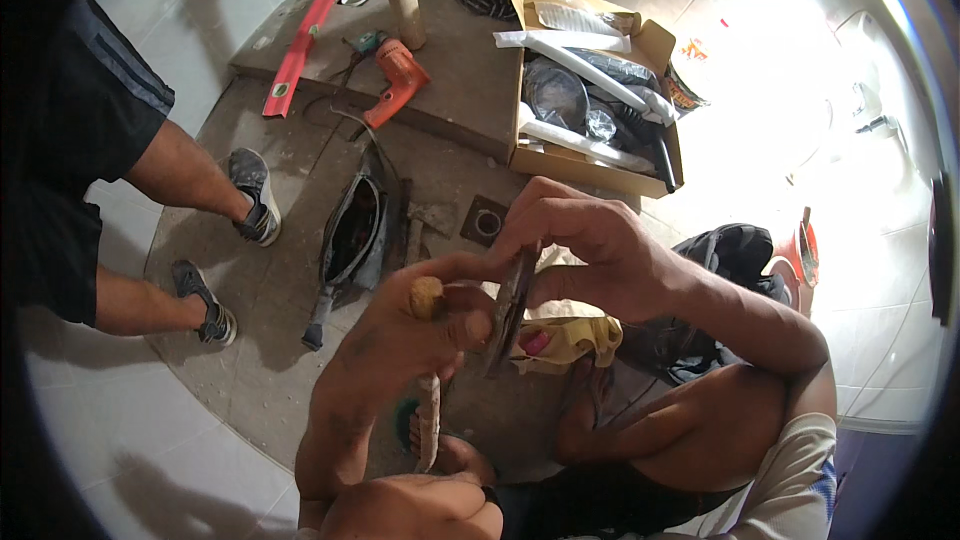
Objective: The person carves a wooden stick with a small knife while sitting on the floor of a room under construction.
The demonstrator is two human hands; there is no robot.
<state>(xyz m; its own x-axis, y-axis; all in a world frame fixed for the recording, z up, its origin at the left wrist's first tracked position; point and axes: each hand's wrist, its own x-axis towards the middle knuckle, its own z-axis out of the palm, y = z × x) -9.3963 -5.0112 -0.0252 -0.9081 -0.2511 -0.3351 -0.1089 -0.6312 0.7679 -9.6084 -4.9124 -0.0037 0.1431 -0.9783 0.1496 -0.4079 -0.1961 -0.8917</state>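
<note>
In front of me, my right hand [590, 245] is closed on a thin, flat, dark piece [510, 315], which I see nearly edge-on. My left hand [395, 325] is wrapped round a stick-like tool with a rounded yellowish end [427, 296] at the top. Its pale, worn lower part [429, 425] comes out below the fist. What kind of tool it is, I cannot tell. The left fingers also reach to the near side of the flat piece. Under the hands lies a yellowish bag [580, 342] with a pink thing [536, 343] at its opening.
An open cardboard box [597, 175] of wrapped fittings stands ahead. An orange drill [397, 80] and a red spirit level [303, 50] rest on the left. An open tool bag [355, 225], a floor drain [486, 224] and a black backpack [725, 250] surround me. Another person's legs [190, 165] are at left.
</note>
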